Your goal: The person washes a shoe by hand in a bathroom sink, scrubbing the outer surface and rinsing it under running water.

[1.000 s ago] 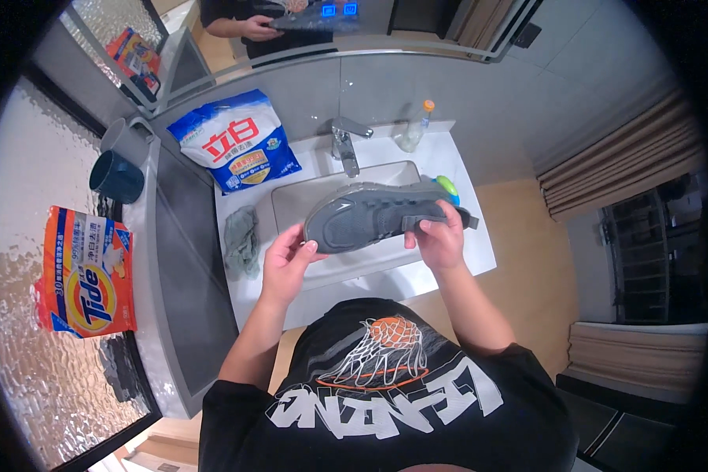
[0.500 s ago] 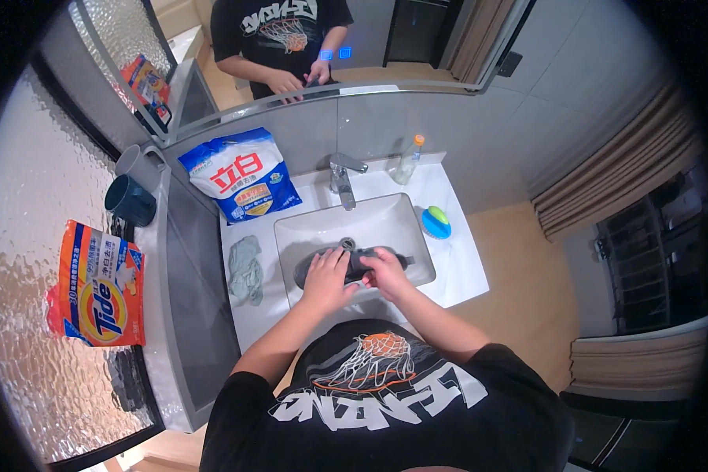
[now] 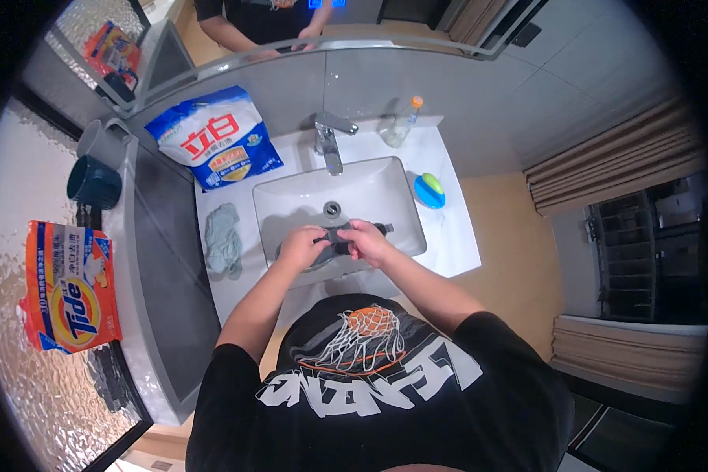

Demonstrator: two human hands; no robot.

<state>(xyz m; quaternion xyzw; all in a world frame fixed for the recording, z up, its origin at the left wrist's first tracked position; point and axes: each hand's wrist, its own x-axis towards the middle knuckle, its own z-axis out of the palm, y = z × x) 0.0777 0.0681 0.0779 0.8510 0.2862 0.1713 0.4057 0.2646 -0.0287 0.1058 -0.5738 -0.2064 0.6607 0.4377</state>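
Both hands work over the near side of the white sink [image 3: 407,185]. Between them is a dark grey, soft-looking item with a black strap-like end [image 3: 384,228] on its right; its exact kind I cannot make out. My left hand [image 3: 300,247] pinches its middle with thumb and fingers. Close beside it, my right hand [image 3: 365,242] is closed on the same item. A grey part of it hangs below my left hand into the basin, partly hidden by the hands. Beyond them are the round drain [image 3: 332,209] and the chrome faucet [image 3: 329,143].
On the counter stand a blue-and-white detergent bag [image 3: 216,141], a grey-green cloth [image 3: 223,237], a clear bottle with an orange cap [image 3: 401,126] and a blue-green brush [image 3: 429,191]. Left, a ledge holds an orange detergent bag [image 3: 75,287], a dark cup [image 3: 94,182] and a grey mug [image 3: 101,143].
My left hand has gone from lying flat with spread fingers on the dark item to pinching it beside my right hand. The item looks lifted and bunched. The view has shifted slightly.
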